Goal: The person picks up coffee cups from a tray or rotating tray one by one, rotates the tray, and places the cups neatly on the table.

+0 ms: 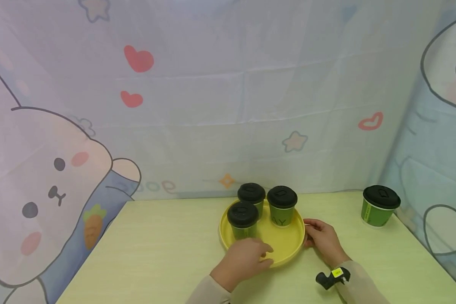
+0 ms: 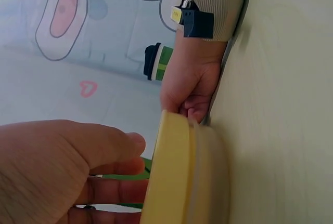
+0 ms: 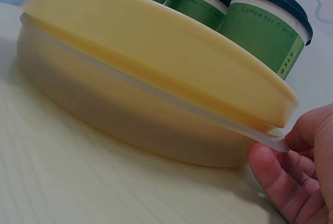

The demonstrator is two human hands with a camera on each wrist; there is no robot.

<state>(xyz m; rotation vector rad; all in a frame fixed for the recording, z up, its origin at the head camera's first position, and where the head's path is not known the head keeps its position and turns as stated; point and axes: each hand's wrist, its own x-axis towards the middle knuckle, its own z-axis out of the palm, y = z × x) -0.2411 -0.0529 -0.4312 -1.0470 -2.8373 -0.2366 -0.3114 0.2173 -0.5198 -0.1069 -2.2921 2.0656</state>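
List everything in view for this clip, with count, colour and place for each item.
Lidded paper cups: three, green with black lids, standing on the tray
Separate lidded cup: one, green with black lid, right rear of the table
Round shallow tray: one, yellow, right of the table's centre
Translucent base: one, pale, under the tray
Wood-grain table: one, pale yellow-green, under everything
Cartoon-printed fabric backdrop: pastel, behind and right of the table
Wrist device: one, black with yellow label, right wrist
Sleeves: two, beige, on the forearms
Left hand: one, over the tray's near-left edge
Right hand: one, pinching the base's right edge
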